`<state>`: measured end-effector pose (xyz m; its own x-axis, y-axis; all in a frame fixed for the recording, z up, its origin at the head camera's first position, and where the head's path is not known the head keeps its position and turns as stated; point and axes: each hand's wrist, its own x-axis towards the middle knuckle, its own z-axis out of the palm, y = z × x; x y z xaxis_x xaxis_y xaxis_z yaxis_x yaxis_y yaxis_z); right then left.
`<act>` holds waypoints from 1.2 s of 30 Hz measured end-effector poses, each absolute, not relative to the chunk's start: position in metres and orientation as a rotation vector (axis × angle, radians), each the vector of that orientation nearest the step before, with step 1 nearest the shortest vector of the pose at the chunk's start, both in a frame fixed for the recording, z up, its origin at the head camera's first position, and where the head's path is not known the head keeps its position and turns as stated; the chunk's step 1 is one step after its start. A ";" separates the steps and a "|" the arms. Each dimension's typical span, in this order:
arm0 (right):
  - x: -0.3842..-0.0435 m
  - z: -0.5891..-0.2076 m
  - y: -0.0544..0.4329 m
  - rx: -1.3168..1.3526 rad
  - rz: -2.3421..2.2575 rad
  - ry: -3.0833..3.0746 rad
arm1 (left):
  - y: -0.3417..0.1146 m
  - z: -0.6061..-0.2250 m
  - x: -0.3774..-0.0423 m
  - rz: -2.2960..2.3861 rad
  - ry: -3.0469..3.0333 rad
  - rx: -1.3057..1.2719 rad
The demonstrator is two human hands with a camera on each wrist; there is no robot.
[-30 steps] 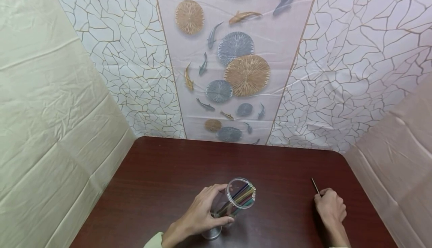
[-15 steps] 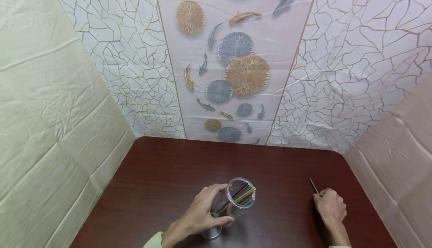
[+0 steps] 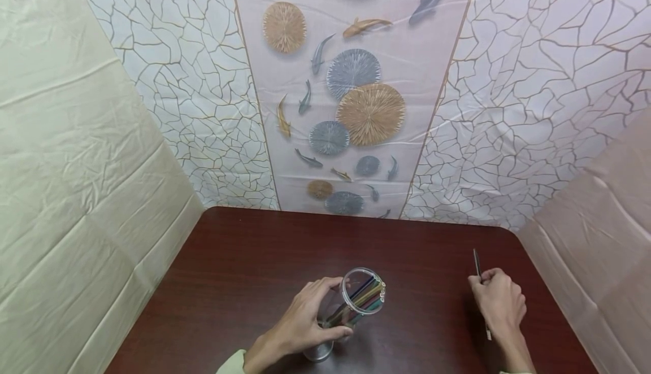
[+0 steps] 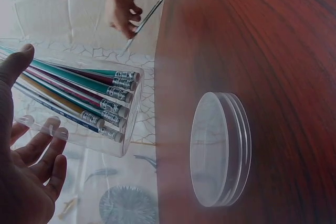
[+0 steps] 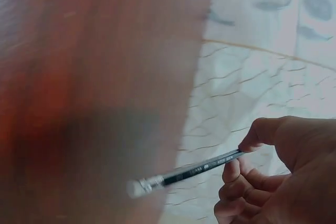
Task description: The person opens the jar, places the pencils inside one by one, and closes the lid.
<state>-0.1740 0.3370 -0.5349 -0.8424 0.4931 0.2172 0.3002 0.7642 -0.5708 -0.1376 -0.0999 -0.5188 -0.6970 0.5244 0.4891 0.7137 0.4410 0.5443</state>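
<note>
My left hand grips a clear jar, held tilted over the near middle of the dark wooden table. Several coloured pencils lie in it with their eraser ends at the rim. In the left wrist view my fingers wrap the jar around the pencils. My right hand pinches a dark pencil at the table's right side, clear of the surface. The right wrist view shows this pencil, eraser end to the left, between thumb and fingers.
A clear round disc lies flat on the table below the jar; in the head view the disc shows under my left hand. Patterned sheets wall the table at the back, left and right.
My right hand has risen and moved a little away from me with the dark pencil, which now points more steeply upward. The left hand and jar have not moved.
</note>
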 end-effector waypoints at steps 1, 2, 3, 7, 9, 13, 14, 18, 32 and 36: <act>-0.173 -0.530 0.334 -0.594 0.752 -2.588 | -0.100 -0.519 -0.137 -1.104 -2.445 -1.074; -0.173 -0.525 0.331 -0.580 0.748 -2.573 | -0.100 -0.518 -0.137 -1.105 -2.444 -1.073; -0.172 -0.520 0.328 -0.564 0.749 -2.557 | -0.100 -0.518 -0.137 -1.104 -2.442 -1.073; -0.168 -0.497 0.314 -0.523 0.756 -2.498 | -0.100 -0.518 -0.137 -1.100 -2.435 -1.072; -0.165 -0.487 0.306 -0.502 0.767 -2.471 | -0.100 -0.519 -0.138 -1.101 -2.431 -1.071; -0.160 -0.466 0.291 -0.460 0.784 -2.419 | -0.101 -0.520 -0.138 -1.104 -2.422 -1.076; -0.158 -0.461 0.287 -0.447 0.791 -2.406 | -0.101 -0.520 -0.138 -1.101 -2.418 -1.079; -0.150 -0.441 0.273 -0.401 0.841 -2.367 | -0.101 -0.520 -0.138 -1.107 -2.421 -1.080; -0.113 -0.382 0.239 -0.252 1.232 -2.174 | -0.101 -0.522 -0.139 -1.098 -2.403 -1.082; -0.103 -0.368 0.232 -0.204 1.441 -2.081 | -0.101 -0.522 -0.139 -1.091 -2.395 -1.084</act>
<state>-0.1029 0.2323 -0.3677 -0.8123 0.4417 0.3809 -0.2011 0.4010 -0.8938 -0.1392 -0.1014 -0.5222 -0.6731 0.5155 0.5303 0.7385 0.4288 0.5204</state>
